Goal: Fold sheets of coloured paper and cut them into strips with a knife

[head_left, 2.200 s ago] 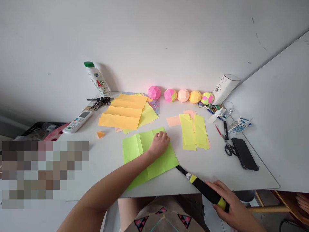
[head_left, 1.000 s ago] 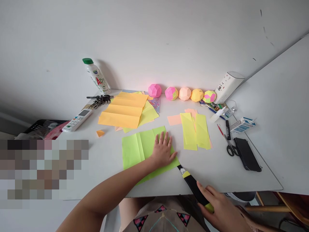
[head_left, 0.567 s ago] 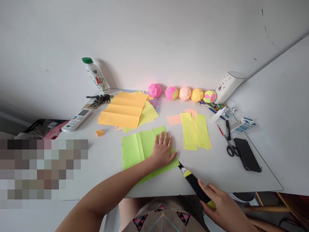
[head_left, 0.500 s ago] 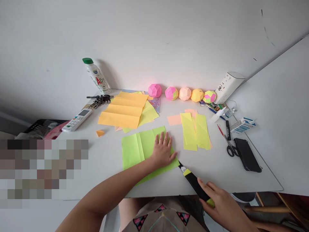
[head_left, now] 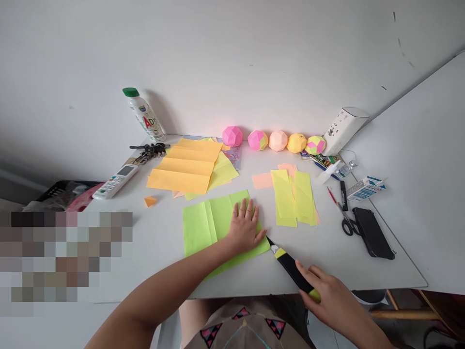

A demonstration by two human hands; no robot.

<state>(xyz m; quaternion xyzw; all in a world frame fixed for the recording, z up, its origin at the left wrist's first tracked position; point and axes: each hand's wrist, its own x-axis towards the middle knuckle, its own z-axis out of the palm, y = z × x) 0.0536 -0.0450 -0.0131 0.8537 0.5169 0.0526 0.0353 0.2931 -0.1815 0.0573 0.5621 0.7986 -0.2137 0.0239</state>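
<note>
1. Right now, the left hand (head_left: 244,230) is pressing flat on the green paper (head_left: 198,220), fingers spread and straight, gripping nothing; the sheet is lying near the middle of the table's (head_left: 156,261) front edge.
2. The right hand (head_left: 323,293) is reaching in over that front edge, fingers wrapping closed around the utility knife (head_left: 291,269); its blade (head_left: 270,241) is pointing at the paper's near right corner.
3. Main risk, I'd say: the left thumb (head_left: 260,235) is sitting just beside the blade tip, so one slip or hard push could be nicking it.
4. Weight is bearing on the paper's right part only; a dragging blade could be twisting the left part and tearing the edge.
5. From where I'm standing, I'm not telling whether the tip is going between layers; if it's catching just one, the edge could be coming out ragged.
6. The right wrist is hanging past the table edge, seemingly unsupported, so wobble could be steering the blade off line.
</note>
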